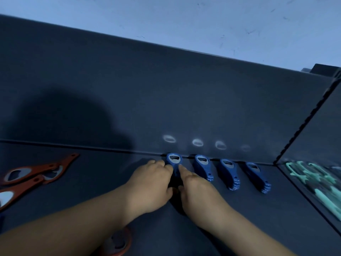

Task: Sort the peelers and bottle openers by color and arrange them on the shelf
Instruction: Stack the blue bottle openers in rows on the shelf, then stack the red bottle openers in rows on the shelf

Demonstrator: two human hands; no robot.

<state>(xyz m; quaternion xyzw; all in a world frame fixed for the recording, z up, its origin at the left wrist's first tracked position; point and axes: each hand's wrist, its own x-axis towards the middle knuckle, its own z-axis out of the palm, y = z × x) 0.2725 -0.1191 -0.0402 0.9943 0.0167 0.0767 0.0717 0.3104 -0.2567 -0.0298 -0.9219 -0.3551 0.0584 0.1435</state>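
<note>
**Head view.** The shelf has a dark floor, and its back wall rises at 12 o'clock. Four blue openers form a row at the foot of the wall, heads at 12 o'clock and tails at 6 o'clock.

The leftmost blue bottle opener is the item being handled. The three other blue openers lie at its 3 o'clock, spaced apart and not touching.

- **Left hand:** curled fingers grasp the opener's left flank.
- **Right hand:** grasps the right flank, with one finger laid along the body.
- **Handle:** hidden under both hands.

At 9 o'clock from the hands, well apart, the orange bottle openers lie loose and not in a row. At 3 o'clock, past a divider, the teal peelers occupy the next compartment and are blurred. An orange item shows under the left forearm at 6 o'clock, but its type cannot be determined.

**Probable faults from this position:**
1. The right hand sits just beside the second blue opener. A sideways withdrawal toward 3 o'clock is likely to knock that opener out of line.
2. Uneven pressure from the two hands may skew the held opener's tail.
3. The left forearm may drag the orange item at 6 o'clock.
</note>
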